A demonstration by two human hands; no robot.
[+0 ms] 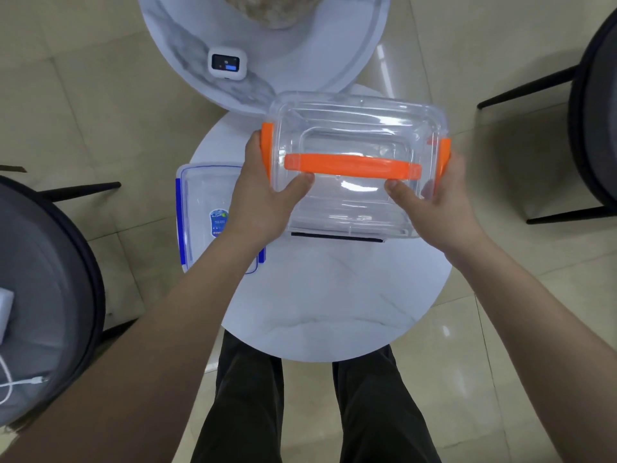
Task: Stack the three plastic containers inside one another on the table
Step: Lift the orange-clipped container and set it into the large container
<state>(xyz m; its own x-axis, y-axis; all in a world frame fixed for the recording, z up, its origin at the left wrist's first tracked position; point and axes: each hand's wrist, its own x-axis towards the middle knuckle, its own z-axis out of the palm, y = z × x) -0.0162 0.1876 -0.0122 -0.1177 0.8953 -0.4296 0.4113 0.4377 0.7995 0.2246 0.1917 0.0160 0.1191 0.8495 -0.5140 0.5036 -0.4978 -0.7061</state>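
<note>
A large clear plastic container with an orange handle across its lid and orange side clips is held over the round white table. My left hand grips its left side, thumb on the lid below the handle. My right hand grips its right side the same way. A smaller clear container with blue clips lies on the table's left part, partly hidden by my left forearm. A dark edge shows under the big container's near side; what it belongs to is unclear. A third container is not distinctly visible.
A second, marble-patterned round table stands beyond, with a small white device with a screen on it. Dark chairs stand at the left and right. A white cable lies on the left chair. My legs are below the table.
</note>
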